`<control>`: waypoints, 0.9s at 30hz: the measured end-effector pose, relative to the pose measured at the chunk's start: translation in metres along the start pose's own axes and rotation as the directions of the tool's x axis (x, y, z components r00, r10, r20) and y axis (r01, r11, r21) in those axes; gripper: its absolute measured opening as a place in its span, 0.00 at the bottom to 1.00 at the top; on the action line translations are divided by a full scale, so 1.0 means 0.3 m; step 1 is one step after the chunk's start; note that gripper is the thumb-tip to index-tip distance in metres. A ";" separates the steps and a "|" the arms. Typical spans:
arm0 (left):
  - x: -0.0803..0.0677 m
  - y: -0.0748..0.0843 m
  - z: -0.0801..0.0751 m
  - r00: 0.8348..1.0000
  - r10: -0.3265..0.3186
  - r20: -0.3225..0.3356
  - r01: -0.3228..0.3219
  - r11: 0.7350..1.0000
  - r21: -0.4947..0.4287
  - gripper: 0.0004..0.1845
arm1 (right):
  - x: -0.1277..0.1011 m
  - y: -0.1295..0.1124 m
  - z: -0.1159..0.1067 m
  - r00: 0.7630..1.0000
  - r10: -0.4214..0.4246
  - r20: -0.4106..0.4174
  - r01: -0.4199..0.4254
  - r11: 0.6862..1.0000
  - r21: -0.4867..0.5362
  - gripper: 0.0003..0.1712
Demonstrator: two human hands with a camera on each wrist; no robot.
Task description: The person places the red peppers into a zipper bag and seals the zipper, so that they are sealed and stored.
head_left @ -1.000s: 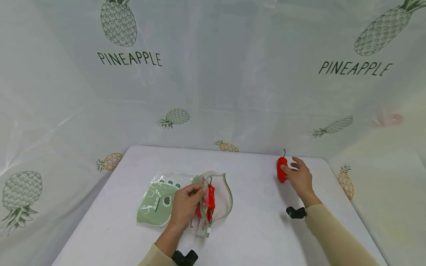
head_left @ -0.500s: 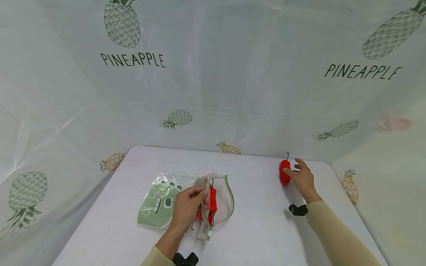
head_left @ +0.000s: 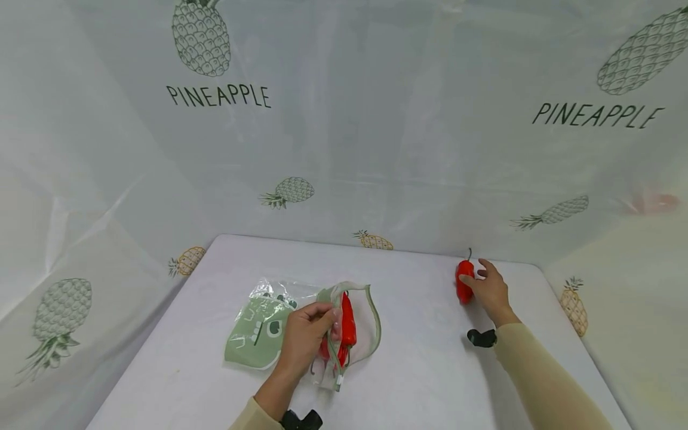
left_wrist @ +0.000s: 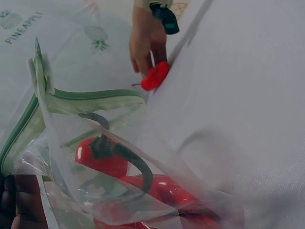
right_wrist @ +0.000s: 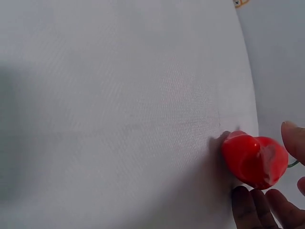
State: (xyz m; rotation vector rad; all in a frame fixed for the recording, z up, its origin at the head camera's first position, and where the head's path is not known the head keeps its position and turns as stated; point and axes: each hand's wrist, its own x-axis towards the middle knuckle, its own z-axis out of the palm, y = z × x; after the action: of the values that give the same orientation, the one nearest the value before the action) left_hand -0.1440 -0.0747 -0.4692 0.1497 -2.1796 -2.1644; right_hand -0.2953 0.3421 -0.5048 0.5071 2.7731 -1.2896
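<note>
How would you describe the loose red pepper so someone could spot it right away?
On the white table, look to the far right corner, where the right hand closes round a red pepper with a thin dark stem. Unlike the other red peppers, it lies bare on the cloth, not inside the clear zip bag.

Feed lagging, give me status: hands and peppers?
Left hand holds zip bag open, peppers inside. Right hand grips loose red pepper on table. Path clear.

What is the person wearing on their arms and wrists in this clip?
Both arms wear long beige sleeves. The bare left hand and right hand have no gloves. A small black device sits at each wrist, one by the left cuff, one under the right.
</note>
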 end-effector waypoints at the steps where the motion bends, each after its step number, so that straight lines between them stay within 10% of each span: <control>1: -0.001 0.000 0.001 1.000 0.001 0.001 -0.001 1.000 0.003 0.08 | 0.001 0.002 0.001 1.000 0.005 0.002 -0.005 1.000 0.001 0.51; 27: -0.013 0.008 0.005 1.000 0.007 0.004 -0.007 0.999 0.050 0.10 | -0.023 -0.025 0.082 0.997 -0.042 0.061 0.043 0.999 -0.008 0.51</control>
State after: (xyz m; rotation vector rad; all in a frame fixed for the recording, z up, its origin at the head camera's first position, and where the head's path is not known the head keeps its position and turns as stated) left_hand -0.1404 -0.0727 -0.4668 0.1402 -2.2335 -2.1091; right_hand -0.2935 0.3171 -0.5142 0.4039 2.7530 -1.2781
